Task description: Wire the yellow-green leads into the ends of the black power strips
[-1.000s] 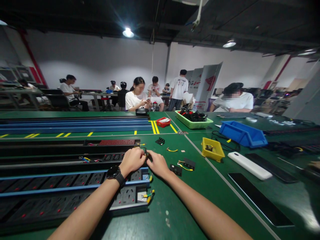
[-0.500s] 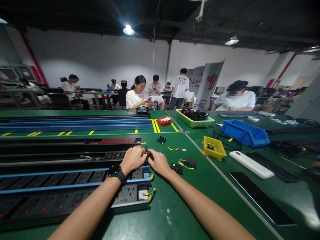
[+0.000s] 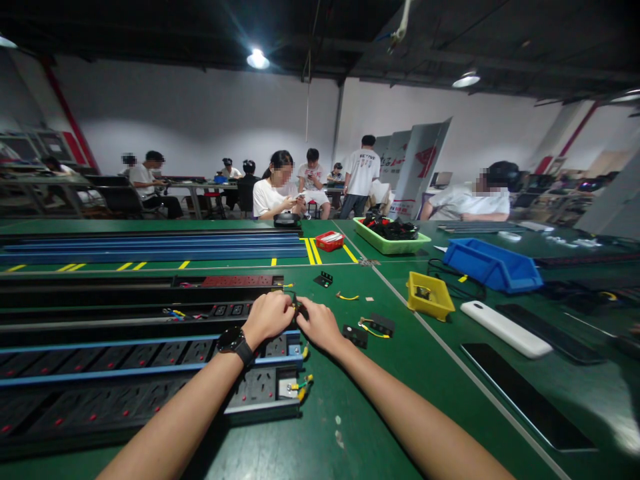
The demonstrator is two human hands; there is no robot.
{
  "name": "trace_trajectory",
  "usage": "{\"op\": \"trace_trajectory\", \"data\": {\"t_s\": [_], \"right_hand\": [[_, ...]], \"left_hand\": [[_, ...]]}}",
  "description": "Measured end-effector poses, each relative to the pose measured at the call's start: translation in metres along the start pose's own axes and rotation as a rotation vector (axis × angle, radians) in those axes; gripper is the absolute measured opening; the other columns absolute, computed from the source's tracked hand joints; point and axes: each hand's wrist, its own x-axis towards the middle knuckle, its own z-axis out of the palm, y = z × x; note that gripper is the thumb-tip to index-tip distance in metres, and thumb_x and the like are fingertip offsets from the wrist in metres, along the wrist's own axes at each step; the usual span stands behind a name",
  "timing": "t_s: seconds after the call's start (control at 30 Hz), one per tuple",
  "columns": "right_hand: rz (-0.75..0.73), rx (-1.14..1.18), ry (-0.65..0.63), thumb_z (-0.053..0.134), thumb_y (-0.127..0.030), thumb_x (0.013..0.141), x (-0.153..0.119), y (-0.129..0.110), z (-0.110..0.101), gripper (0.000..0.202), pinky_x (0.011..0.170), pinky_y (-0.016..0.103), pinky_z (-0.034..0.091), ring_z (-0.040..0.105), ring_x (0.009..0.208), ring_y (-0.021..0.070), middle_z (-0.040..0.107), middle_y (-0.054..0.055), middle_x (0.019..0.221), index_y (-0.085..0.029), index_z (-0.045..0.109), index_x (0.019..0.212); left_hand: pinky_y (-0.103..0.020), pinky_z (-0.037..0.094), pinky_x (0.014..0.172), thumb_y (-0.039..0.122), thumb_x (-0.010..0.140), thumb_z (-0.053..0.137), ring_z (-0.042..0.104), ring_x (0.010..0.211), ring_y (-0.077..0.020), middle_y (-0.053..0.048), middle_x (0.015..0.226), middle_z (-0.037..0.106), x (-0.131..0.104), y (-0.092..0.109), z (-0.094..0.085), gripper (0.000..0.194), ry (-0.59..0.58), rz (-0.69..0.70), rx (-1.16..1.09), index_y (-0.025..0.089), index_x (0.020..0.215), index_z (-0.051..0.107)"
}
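My left hand (image 3: pixel 271 316), with a black watch on its wrist, is closed at the right end of a black strip with sockets (image 3: pixel 230 310). Against its fingertips, my right hand (image 3: pixel 318 325) is closed too. A small dark piece shows between the fingertips, too hidden to name. Nearer to me lie a blue-edged socket strip (image 3: pixel 135 355) and a black socket strip (image 3: pixel 258 387) with yellow-green wire at its end. Small black plates (image 3: pixel 355 335) and a yellow wire (image 3: pixel 349 297) lie to the right of my right hand.
A yellow bin (image 3: pixel 431 304), a blue bin (image 3: pixel 493 267), a green basket (image 3: pixel 425 240) and a red basket (image 3: pixel 329 247) stand beyond. Phones (image 3: pixel 525 393) lie at right. Several people sit across the table, one (image 3: pixel 473 200) at its far right.
Both hands keep nearly the same place and pose. The person at the far right has moved their head to the right.
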Motion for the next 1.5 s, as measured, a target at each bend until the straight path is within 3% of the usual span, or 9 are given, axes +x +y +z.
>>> {"op": "trace_trajectory", "data": {"t_s": [1.5], "right_hand": [[-0.038, 0.047, 0.028, 0.057, -0.020, 0.094, -0.0001, 0.0011, 0.0009, 0.045, 0.090, 0.030, 0.052, 0.074, 0.109, 0.0263, 0.078, 0.007, 0.122, -0.024, 0.064, 0.138]], "left_hand": [[-0.031, 0.049, 0.079, 0.027, 0.093, 0.049, 0.071, 0.091, -0.0239, -0.010, 0.092, 0.075, 0.0009, -0.0019, 0.0037, 0.028, 0.027, 0.018, 0.012, 0.021, 0.082, 0.073]]}}
